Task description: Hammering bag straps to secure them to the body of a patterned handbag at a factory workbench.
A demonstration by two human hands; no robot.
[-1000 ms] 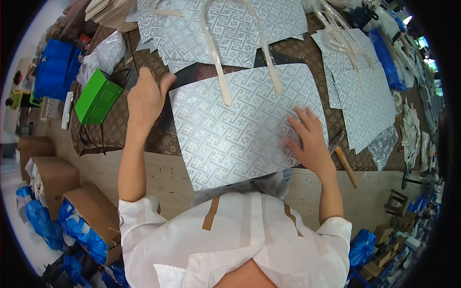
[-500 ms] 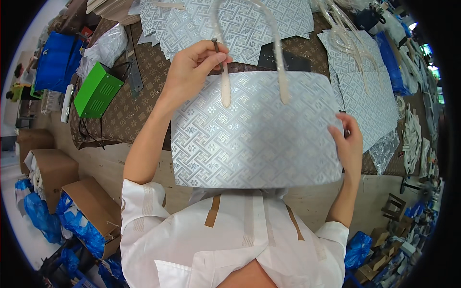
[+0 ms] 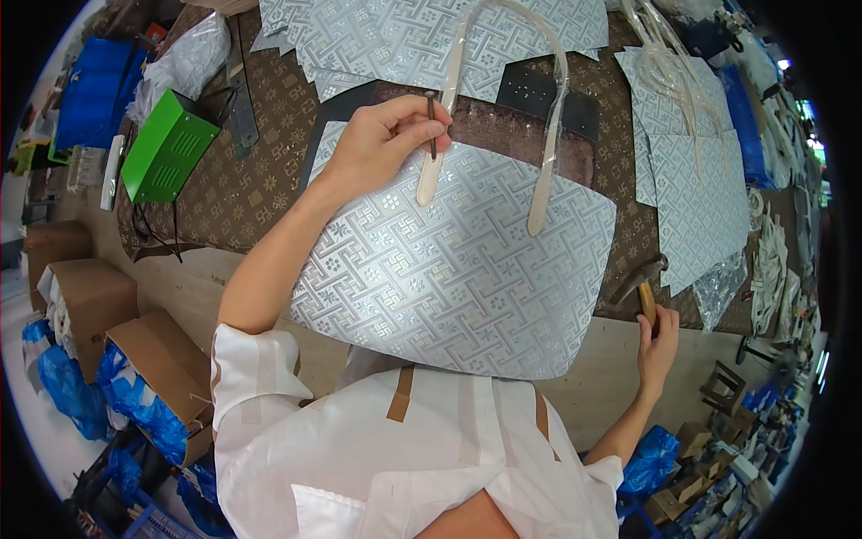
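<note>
My left hand (image 3: 386, 148) is closed on a thin dark metal punch (image 3: 432, 121), upright between thumb and fingers at the top of a handle tab. Under it lies a silver-grey patterned bag panel (image 3: 458, 269), tilted and reaching past the table's near edge to my shirt. Two pale straps (image 3: 560, 108), wrapped in clear film, rise from tabs on the panel. At the right, my right hand (image 3: 660, 346) grips the wooden handle of a hammer (image 3: 646, 292), its dark head at the table edge. Whether the punch tip touches the tab is hidden.
Behind the panel are a brown block (image 3: 521, 135) and a black board (image 3: 566, 112). More patterned panels (image 3: 431, 40) lie at the back, others (image 3: 691, 171) at the right with pale straps on top. A green metal box (image 3: 171, 148) with a cable stands left. Cardboard boxes (image 3: 162, 359) sit lower left.
My right hand has left the panel's right edge and now holds the hammer. The panel has turned clockwise and shifted left, uncovering the brown block. The punch stays in my left hand.
</note>
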